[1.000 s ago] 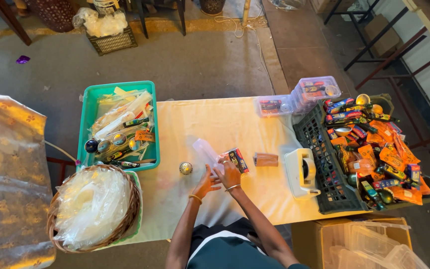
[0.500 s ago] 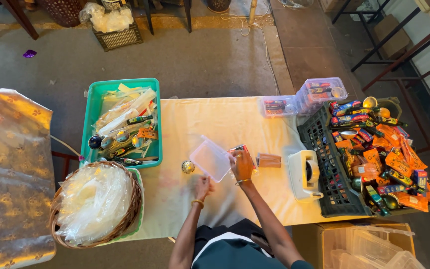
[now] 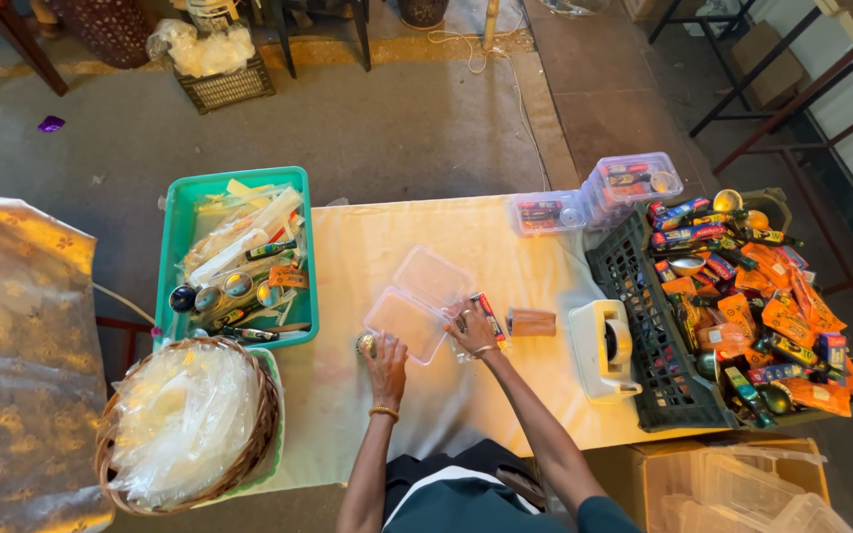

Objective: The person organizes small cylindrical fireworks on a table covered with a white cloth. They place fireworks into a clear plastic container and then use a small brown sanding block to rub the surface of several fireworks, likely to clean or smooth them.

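Since half a second ago, the clear hinged box point(image 3: 417, 301) has dropped open onto the bench point(image 3: 367, 237) (lid at 1 o'clock). Left hand point(image 3: 385, 357) grasps a small round tin point(image 3: 366, 343); right hand point(image 3: 470, 328) grips the box's 3 o'clock edge.

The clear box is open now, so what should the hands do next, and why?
Probably lift the small round tin under the left hand into the open clear box: the box lies empty, and the right hand already steadies it.
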